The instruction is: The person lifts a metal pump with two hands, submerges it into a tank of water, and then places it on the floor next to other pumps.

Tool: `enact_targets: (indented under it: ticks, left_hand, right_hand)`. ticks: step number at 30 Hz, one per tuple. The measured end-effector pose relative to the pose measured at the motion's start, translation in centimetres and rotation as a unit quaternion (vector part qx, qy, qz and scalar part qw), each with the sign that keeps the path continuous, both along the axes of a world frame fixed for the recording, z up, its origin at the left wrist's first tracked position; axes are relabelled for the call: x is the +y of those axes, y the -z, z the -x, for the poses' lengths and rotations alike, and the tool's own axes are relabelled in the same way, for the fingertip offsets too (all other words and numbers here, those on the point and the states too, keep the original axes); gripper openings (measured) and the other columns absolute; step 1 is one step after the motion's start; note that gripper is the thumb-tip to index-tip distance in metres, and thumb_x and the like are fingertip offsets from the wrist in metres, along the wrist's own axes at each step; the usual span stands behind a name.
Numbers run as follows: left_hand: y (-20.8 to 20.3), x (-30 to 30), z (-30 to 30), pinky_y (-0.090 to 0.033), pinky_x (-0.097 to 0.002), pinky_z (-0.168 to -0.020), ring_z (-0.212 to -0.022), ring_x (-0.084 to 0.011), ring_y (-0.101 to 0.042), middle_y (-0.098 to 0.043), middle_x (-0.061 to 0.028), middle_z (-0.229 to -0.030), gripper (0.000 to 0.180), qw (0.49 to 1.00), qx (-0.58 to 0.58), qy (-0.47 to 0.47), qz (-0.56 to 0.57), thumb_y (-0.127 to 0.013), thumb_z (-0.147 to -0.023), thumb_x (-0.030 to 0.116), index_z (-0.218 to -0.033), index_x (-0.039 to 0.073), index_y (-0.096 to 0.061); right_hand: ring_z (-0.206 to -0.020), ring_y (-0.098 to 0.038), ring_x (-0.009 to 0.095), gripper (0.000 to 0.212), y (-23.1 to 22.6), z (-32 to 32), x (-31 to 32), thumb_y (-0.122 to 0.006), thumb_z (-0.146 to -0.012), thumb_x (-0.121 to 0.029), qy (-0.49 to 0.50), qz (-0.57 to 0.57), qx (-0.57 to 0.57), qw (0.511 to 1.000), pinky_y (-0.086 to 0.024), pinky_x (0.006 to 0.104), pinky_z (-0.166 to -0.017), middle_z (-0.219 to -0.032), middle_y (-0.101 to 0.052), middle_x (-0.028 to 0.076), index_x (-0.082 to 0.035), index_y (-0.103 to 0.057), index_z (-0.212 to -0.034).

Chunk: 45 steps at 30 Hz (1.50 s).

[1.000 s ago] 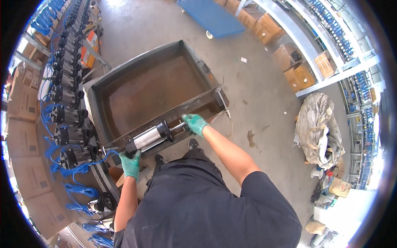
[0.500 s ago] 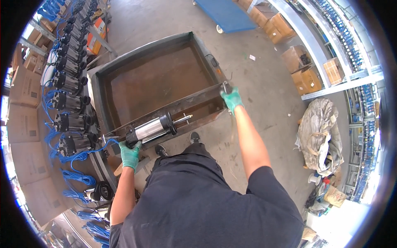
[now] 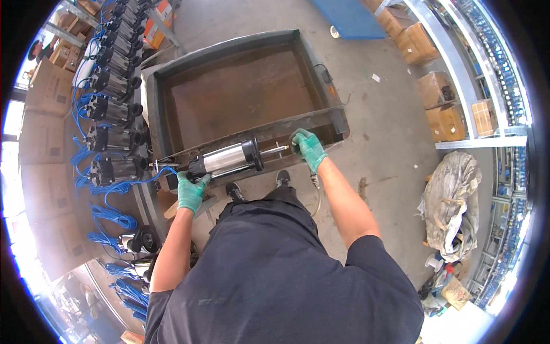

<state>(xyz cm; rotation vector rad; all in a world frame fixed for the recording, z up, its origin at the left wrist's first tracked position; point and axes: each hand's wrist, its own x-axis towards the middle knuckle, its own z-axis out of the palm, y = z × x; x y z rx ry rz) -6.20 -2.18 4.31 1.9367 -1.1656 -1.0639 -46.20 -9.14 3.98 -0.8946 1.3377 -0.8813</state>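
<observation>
Head view: we've got the steel-bodied pump [image 3: 225, 160] lying across the tank's [image 3: 172, 123] near rim; left hand [image 3: 191, 192] wrapped under its black end, right hand [image 3: 308, 147] closed around the shaft end; judged heavy, rigid, slick casing, so best gripped by the end caps.

Gloved hands [image 3: 192, 192] on pump [image 3: 226, 160] over tank [image 3: 240, 92].

place: factory or assembly workshop
floor: bare grey concrete [image 3: 378, 132], stained
work station: large rusty metal trough [image 3: 240, 92] standing on the floor
stock: row of identical black-and-steel pump units [image 3: 114, 109] lined up at left, each with a blue cable [image 3: 109, 215]
packing: brown cardboard boxes [image 3: 48, 92] stacked left, more cartons [image 3: 441, 89] on the right
storage: metal shelving [image 3: 487, 80] along the right edge
clutter: grey sack bundle [image 3: 452, 200] on the floor
</observation>
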Motion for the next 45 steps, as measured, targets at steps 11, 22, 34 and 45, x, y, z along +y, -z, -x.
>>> enact_targets:
  ticks: [11,22,34,45]
  left_hand:
    - [0.9,0.1,-1.1,-0.053,-0.0349,-0.088,-0.092,-0.0222,-0.066,-0.071,-0.0151,-0.107,0.063,0.999,-0.039,0.022,0.001,-0.091,-0.079,0.020,-0.120,-0.003,-0.048]
    - [-4.3,-0.5,1.2,-0.054,-0.0397,-0.090,-0.097,-0.0318,-0.072,-0.074,-0.0214,-0.109,0.065,0.985,-0.161,0.036,-0.060,-0.092,-0.076,0.032,-0.116,-0.004,-0.055]
    - [-0.7,0.5,0.9,-0.053,-0.0351,-0.088,-0.093,-0.0218,-0.065,-0.069,-0.0131,-0.106,0.063,0.999,-0.044,0.007,0.013,-0.090,-0.081,0.020,-0.122,-0.003,-0.048]
    - [-1.8,1.1,0.7,-0.049,-0.0446,-0.100,-0.115,-0.0402,-0.064,-0.063,-0.0285,-0.124,0.086,0.982,-0.179,0.058,0.013,-0.085,-0.081,0.042,-0.133,-0.010,-0.041]
  right_hand:
    - [-0.041,-0.036,0.010,0.020,-1.1,-2.1,0.3,-0.048,-0.091,-0.017,0.065,-0.153,-0.099,0.981,-0.025,0.0266,-0.039,-0.061,-0.055,0.001,-0.014,-0.064,-0.079]
    - [-0.043,-0.041,0.010,0.023,0.2,-3.1,0.2,-0.049,-0.091,-0.018,0.116,-0.150,-0.069,0.979,-0.027,0.0281,-0.040,-0.056,-0.050,-0.001,-0.013,-0.065,-0.075]
    - [-0.070,-0.065,0.016,0.031,-0.8,4.8,0.3,-0.055,-0.098,-0.006,-0.028,-0.007,0.085,0.996,-0.054,0.0335,-0.063,-0.090,-0.067,0.006,-0.005,-0.049,-0.129]
    - [-0.118,-0.062,0.044,0.035,-0.3,11.8,-8.6,-0.057,-0.098,-0.032,-0.116,-0.056,0.644,0.754,-0.052,0.0516,-0.097,-0.124,-0.067,0.024,-0.007,-0.066,-0.121]
